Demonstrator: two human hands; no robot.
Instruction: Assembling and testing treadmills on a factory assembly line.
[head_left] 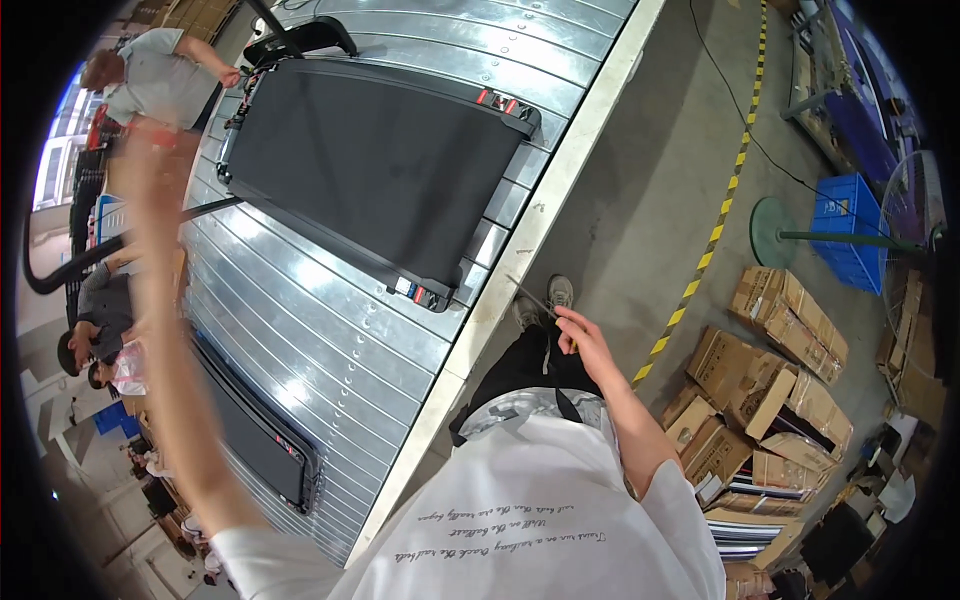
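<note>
My right hand [585,338] hangs low by my black trousers, fingers closed on a thin grey strip [530,295] that points toward the edge of the conveyor. My left arm is raised and blurred along the left side. My left hand [150,165] is a smear near the far corner of a black treadmill [380,170], and its fingers cannot be made out. The treadmill lies flat on a ribbed metal conveyor [330,330]. A curved black bar [70,272] crosses behind my left arm.
A second black treadmill [265,435] lies nearer on the conveyor. Stacked cardboard boxes [770,390] crowd the floor at right, past a yellow-black floor line [700,270]. A blue crate [850,225] and a fan stand [775,232] sit beyond. Other people [150,75] work at left.
</note>
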